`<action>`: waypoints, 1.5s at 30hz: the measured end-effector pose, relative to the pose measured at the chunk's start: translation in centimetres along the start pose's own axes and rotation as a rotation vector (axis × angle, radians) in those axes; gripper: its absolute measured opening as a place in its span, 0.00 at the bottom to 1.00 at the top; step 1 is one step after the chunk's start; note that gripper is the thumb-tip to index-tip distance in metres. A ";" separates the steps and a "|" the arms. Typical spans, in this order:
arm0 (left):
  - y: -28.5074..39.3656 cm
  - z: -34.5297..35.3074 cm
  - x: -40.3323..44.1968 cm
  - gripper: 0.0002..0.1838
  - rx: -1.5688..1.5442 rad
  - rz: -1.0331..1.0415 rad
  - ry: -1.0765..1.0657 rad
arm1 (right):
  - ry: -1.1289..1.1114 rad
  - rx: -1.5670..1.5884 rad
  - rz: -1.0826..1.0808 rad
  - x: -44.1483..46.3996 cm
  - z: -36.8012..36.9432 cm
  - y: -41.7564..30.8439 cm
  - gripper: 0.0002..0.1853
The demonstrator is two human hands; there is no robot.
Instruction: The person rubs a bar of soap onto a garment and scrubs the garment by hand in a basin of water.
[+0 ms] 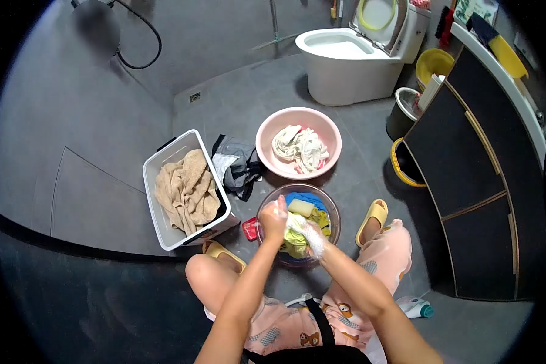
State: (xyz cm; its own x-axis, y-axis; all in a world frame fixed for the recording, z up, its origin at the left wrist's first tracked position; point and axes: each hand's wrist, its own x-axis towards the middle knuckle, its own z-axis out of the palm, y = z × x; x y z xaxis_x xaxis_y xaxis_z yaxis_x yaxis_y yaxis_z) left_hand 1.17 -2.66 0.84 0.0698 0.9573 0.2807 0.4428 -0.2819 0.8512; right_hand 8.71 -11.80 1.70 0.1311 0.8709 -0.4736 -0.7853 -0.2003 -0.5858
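Over a brown see-through basin [335, 232], my left hand [274, 218] and my right hand [314, 239] are both closed around a sudsy lime-yellow cloth [294, 242]. White foam covers my fingers and my right wrist. A pale yellow bar of soap [301, 207] lies in the basin, just beyond the cloth. Behind the soap is a blue cloth [309, 198], with more yellow fabric at the right side. Foam and folds hide parts of the fingers. A small red box-like item [250, 229] is on the floor, left of the basin.
A pink basin [266, 141] with white and red-pink laundry stands just beyond. At left, a white bin [152, 200] holds a beige towel [191, 188]; a dark mesh bag [241, 167] lies beside it. Toilet [340, 73], buckets and a dark cabinet [458, 164] line the far and right sides.
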 end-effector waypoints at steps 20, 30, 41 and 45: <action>1.8 -4.2 2.2 0.23 -0.711 -0.187 -0.348 | 0.060 -0.075 -0.027 1.4 -1.0 -2.8 0.17; -1.3 -1.9 -0.5 0.27 -0.811 -0.438 -1.014 | 0.094 0.108 -0.047 -0.4 0.5 -7.1 0.19; 3.6 0.1 -5.7 0.09 -0.292 0.190 -0.354 | 0.242 0.036 0.023 2.5 -2.0 -2.8 0.18; 5.5 0.3 -6.7 0.13 0.085 0.146 -0.385 | -0.047 0.267 0.050 5.0 -4.6 0.2 0.22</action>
State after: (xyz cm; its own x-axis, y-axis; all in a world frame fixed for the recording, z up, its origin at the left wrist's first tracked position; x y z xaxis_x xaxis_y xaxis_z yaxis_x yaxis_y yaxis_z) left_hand 3.44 -10.62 3.53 0.4589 0.8667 0.1955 0.4745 -0.4251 0.7708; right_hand 12.02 -9.53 -3.81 0.0647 0.8838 -0.4634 -0.9228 -0.1238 -0.3649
